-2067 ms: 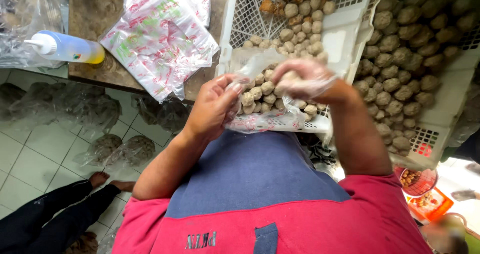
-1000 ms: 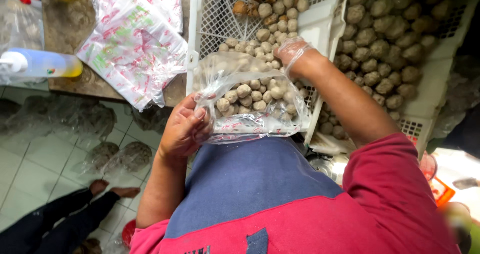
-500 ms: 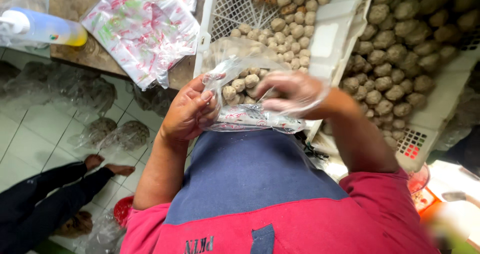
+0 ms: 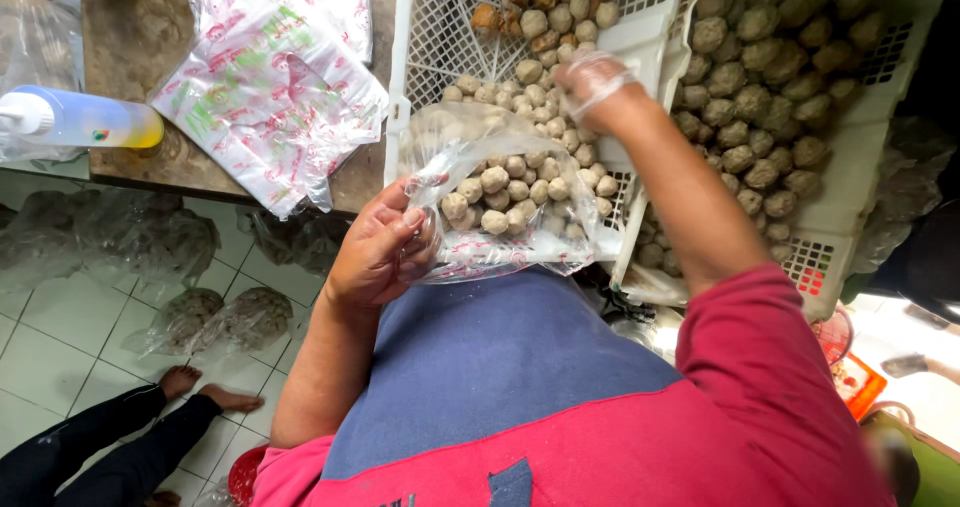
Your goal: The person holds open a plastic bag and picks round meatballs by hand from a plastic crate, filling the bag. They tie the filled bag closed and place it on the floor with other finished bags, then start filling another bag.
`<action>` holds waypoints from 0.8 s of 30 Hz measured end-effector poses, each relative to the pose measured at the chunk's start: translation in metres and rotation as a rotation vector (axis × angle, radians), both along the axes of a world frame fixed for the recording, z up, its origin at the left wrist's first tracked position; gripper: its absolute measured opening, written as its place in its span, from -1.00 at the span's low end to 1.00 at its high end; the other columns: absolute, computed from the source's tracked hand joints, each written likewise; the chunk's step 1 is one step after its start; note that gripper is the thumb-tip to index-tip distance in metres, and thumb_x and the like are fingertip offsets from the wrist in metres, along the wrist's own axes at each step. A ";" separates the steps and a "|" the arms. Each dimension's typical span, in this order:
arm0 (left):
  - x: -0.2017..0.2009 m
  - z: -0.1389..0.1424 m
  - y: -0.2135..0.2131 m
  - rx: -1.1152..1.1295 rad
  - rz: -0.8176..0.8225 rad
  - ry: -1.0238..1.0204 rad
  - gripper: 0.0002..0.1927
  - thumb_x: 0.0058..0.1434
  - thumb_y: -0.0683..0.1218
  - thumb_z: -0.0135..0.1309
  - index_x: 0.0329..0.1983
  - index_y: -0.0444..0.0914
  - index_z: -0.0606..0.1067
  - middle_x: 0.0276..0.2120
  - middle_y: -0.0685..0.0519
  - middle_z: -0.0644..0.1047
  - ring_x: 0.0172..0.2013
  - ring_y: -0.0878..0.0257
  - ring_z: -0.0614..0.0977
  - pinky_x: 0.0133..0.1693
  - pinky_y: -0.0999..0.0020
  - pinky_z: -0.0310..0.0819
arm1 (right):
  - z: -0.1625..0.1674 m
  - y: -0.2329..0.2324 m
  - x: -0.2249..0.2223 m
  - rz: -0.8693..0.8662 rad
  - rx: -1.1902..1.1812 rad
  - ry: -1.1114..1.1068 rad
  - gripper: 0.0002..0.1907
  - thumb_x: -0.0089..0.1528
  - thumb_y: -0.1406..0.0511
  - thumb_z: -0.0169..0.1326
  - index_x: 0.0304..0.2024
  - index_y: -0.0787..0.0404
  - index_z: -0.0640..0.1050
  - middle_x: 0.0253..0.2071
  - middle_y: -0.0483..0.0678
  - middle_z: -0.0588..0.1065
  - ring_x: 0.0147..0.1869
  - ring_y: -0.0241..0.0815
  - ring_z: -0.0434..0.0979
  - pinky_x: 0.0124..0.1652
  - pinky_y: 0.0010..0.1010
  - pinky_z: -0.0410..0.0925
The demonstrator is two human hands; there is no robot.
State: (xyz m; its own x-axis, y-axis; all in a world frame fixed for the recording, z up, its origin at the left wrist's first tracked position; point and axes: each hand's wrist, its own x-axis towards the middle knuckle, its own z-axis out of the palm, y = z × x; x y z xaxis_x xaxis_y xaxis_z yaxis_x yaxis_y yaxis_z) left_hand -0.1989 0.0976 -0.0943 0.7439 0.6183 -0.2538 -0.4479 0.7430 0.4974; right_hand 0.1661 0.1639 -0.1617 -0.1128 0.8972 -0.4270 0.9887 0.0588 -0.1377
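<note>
My left hand (image 4: 378, 249) grips the edge of a clear plastic bag (image 4: 505, 202) partly filled with pale brown meatballs, held in front of my blue apron. My right hand (image 4: 592, 79), covered by a thin plastic glove, reaches over the meatballs in a white perforated crate (image 4: 430, 37); its fingers are curled among them, and I cannot tell whether it holds any. A second white crate (image 4: 850, 182) to the right is piled with darker meatballs.
A stack of printed plastic bags (image 4: 270, 82) lies on the brown counter (image 4: 130, 47) at left, beside a bottle of yellow liquid (image 4: 85, 117). Filled bags (image 4: 215, 317) rest on the tiled floor. Another person's bare feet (image 4: 205, 387) show at the lower left.
My right hand has left the bag's mouth and moved up into the white crate. My left hand still holds the bag, now a little lower.
</note>
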 end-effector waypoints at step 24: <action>0.001 -0.012 0.012 -0.049 0.019 0.008 -0.48 0.44 -0.14 0.00 0.42 -0.37 0.25 -0.53 0.14 0.25 -0.55 0.39 0.23 -0.52 0.50 0.08 | 0.049 -0.021 0.014 -0.138 -0.355 1.009 -0.76 0.30 0.22 0.11 -0.06 0.23 0.57 -0.25 0.03 0.55 -0.27 -0.11 0.55 -0.33 -0.32 0.44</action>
